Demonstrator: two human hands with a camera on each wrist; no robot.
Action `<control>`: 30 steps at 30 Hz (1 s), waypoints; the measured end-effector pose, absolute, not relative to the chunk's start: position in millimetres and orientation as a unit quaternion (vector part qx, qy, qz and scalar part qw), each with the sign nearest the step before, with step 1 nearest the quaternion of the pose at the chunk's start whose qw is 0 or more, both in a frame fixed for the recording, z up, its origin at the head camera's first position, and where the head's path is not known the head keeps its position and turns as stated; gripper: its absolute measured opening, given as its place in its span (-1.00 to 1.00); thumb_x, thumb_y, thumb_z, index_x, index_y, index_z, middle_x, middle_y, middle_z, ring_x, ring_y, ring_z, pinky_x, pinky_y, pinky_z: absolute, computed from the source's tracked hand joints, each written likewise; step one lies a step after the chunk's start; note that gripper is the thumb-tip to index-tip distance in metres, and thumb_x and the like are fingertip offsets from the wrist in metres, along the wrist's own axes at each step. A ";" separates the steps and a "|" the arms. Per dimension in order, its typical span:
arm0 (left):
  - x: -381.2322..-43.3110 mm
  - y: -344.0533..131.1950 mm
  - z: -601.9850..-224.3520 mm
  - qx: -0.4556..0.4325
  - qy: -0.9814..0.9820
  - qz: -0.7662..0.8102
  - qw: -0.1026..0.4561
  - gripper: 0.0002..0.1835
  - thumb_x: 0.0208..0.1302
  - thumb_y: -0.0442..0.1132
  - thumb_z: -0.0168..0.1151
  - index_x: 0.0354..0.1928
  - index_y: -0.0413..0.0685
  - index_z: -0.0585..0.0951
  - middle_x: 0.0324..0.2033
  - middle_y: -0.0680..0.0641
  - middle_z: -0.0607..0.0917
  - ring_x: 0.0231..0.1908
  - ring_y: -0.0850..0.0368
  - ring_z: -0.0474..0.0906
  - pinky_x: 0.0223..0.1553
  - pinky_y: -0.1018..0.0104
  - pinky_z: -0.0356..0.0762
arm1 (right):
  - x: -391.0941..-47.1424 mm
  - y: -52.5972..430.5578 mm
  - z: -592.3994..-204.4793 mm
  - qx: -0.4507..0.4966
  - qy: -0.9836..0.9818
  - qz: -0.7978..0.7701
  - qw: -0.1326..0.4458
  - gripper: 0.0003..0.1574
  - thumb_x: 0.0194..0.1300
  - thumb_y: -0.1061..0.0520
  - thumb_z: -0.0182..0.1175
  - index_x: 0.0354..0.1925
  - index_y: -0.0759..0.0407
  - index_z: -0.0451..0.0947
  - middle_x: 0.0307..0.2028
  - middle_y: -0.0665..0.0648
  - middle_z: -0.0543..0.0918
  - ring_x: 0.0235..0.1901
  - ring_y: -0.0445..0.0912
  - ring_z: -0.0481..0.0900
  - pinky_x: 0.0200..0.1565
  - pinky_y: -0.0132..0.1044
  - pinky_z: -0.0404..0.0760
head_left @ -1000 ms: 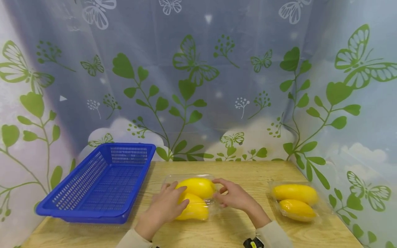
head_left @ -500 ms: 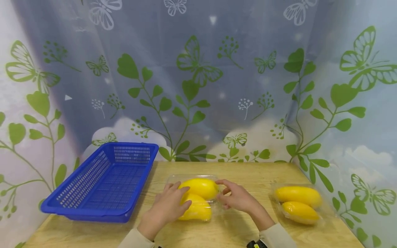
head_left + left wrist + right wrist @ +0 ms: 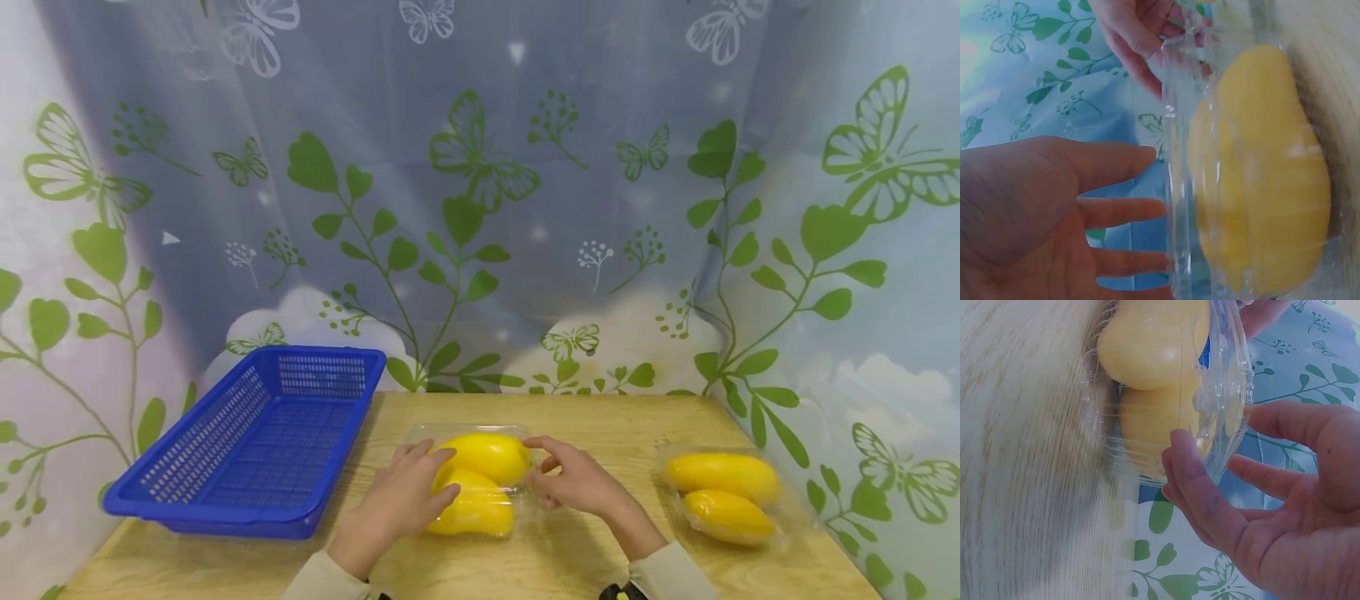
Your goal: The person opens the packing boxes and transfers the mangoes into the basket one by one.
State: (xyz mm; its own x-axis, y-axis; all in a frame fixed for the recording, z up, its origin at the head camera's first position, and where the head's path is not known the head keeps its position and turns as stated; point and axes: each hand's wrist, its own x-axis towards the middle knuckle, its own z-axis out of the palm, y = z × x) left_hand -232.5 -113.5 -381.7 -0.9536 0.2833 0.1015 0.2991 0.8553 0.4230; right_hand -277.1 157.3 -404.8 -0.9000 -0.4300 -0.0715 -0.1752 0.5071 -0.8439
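A clear plastic clamshell box [image 3: 467,427] stands on the table in front of me, with two large yellow fruits that look like mangoes [image 3: 480,457] inside. Its lid lies over them. My left hand [image 3: 401,496] is spread over the box's left side; in the left wrist view its straight fingers [image 3: 1124,209] touch the lid. At the right end, my right hand [image 3: 573,479] has bent fingers around the box's corner. The right wrist view shows fingertips [image 3: 1180,440] against the clear side wall and others at the lid edge.
An empty blue plastic basket [image 3: 300,442] with perforated walls stands at the left. Another clear box [image 3: 780,475] with two yellow fruits [image 3: 723,475] sits at the right. A printed butterfly curtain [image 3: 525,208] hangs behind the wooden table [image 3: 600,412].
The head view has swung slightly left, so the scene appears shifted right. Both hands stay at the box with hardly any change in their pose.
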 end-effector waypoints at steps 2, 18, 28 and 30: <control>-234.3 -116.0 -381.6 -0.147 -0.962 -0.231 0.011 -0.43 0.42 -0.02 0.31 0.38 -0.06 0.53 0.47 -0.38 0.37 0.45 -0.46 0.27 0.27 -0.55 0.35 | -275.9 158.1 -405.2 -0.169 0.858 -0.464 0.138 -0.28 0.49 0.07 0.21 0.51 0.14 0.29 0.13 0.43 0.57 -0.54 -0.05 0.58 -0.25 -0.16 0.68; -235.2 -136.1 -378.4 -0.146 -0.955 -0.257 -0.022 -0.03 -0.04 0.00 0.68 0.44 -0.09 0.46 0.53 -0.44 0.22 0.43 -0.69 0.15 0.29 -0.64 0.22 | -274.8 155.5 -402.6 -0.174 0.870 -0.442 0.131 -0.30 0.51 0.08 0.17 0.52 0.15 0.29 0.18 0.50 0.55 -0.60 -0.07 0.59 -0.27 -0.20 0.68; -240.5 -138.9 -381.3 -0.158 -0.956 -0.248 -0.002 -0.01 -0.20 -0.14 0.75 0.38 -0.13 0.50 0.45 -0.47 0.35 0.42 -0.55 0.27 0.35 -0.50 0.29 | -274.7 159.7 -400.5 -0.176 0.871 -0.441 0.129 -0.29 0.51 0.08 0.16 0.52 0.16 0.28 0.17 0.48 0.56 -0.61 -0.09 0.58 -0.23 -0.18 0.72; -242.7 -139.5 -382.4 -0.163 -0.956 -0.246 0.002 0.00 -0.21 -0.15 0.75 0.37 -0.16 0.50 0.43 -0.47 0.38 0.41 -0.51 0.29 0.37 -0.45 0.31 | -275.5 160.6 -400.8 -0.178 0.873 -0.437 0.124 -0.29 0.51 0.08 0.16 0.52 0.17 0.29 0.14 0.48 0.57 -0.60 -0.06 0.59 -0.23 -0.16 0.74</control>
State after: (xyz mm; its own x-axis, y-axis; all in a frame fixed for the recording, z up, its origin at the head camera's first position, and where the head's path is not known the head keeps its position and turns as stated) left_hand -242.7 -139.5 -382.4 -0.9468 0.3110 0.0830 0.3125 0.8262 0.4687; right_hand -275.5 160.6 -400.8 -0.9060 -0.4189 -0.0598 -0.2028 0.5538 -0.8076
